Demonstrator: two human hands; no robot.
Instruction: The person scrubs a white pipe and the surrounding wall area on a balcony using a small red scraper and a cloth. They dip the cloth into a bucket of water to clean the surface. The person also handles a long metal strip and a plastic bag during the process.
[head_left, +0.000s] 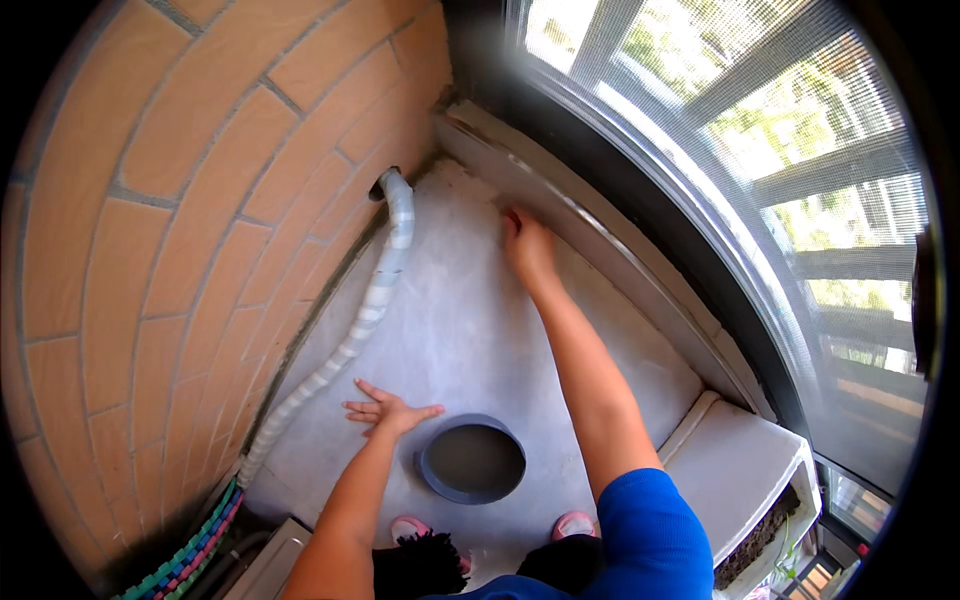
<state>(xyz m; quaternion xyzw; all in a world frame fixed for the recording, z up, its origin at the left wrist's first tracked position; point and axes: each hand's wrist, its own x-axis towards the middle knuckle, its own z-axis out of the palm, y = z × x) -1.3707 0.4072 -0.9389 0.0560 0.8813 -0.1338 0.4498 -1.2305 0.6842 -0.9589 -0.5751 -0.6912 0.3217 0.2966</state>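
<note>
Two pink shoes [410, 528] nearest, toes just behind a round grey basin [472, 460] with murky water in it

Just left of that basin, left hand [385, 410]: flat on the concrete floor [450, 300], fingers spread wide, holding nothing, serving as a prop. Beyond its fingertips, a pale taped hose [385, 270] running along the foot of the brick wall [180, 200]

Well ahead of the basin, at full reach, right hand [525, 245]: fingers bent down onto the floor right where it meets the low ledge [600, 250]. Cannot tell whether anything sits under the palm, or how tightly closed

Work spot, then: the seam of floor and ledge, directly under the right fingertips

For doing it well, probably: lean weight on the spread left palm so the far arm stays light; press with the fingertips into the seam and not the flat floor; short strokes along the ledge; mind the basin near the right elbow when drawing back

Right of the right forearm, a white planter box [740, 470]; beyond the ledge, window screen [720, 120]
</note>
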